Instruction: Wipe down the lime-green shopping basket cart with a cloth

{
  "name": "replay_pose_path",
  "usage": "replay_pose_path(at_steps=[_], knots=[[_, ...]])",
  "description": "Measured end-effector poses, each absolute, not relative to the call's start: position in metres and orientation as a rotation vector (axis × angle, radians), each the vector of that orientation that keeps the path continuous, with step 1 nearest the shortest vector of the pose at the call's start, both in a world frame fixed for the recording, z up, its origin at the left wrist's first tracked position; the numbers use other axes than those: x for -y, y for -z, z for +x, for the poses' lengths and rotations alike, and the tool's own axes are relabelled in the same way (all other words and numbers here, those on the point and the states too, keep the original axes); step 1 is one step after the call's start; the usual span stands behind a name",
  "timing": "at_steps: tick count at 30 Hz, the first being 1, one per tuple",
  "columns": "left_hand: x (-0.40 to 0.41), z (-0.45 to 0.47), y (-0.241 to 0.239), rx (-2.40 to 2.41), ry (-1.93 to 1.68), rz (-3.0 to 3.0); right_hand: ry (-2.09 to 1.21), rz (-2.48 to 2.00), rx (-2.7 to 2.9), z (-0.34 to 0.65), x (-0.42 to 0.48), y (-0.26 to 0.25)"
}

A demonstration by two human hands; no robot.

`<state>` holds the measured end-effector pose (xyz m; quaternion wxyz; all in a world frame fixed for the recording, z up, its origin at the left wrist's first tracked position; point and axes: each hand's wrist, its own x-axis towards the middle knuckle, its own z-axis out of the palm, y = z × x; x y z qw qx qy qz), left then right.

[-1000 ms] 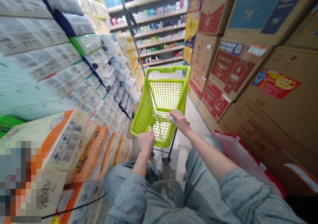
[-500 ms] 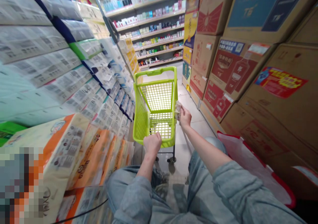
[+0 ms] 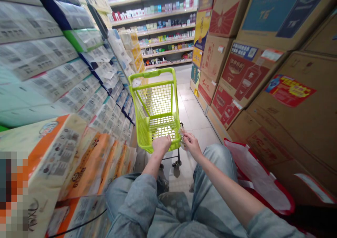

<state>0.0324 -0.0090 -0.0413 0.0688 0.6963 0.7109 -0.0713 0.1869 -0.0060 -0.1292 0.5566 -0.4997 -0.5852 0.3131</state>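
Head view: the left hand (image 3: 161,145) has its fingers curled tight over the near rim of the green cart (image 3: 155,101), which stands in the aisle — the right hand (image 3: 192,143), just beside the cart's near right corner, pinches a crumpled wad (image 3: 181,132) in its fingers.

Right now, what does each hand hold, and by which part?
The left hand grips the green shopping cart by its near rim. The right hand pinches a small pale wad, too blurred to identify.
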Motion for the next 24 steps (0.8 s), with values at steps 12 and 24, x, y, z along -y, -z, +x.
replay_pose_path(at_steps=[12,24], knots=[[0.007,0.015,0.043,-1.766,0.16,2.146,-0.746,-1.266,1.185,0.171,-0.001,0.115],[0.004,0.013,0.045,-1.74,0.065,2.033,-0.929,-1.132,1.23,0.091,0.074,0.14]])
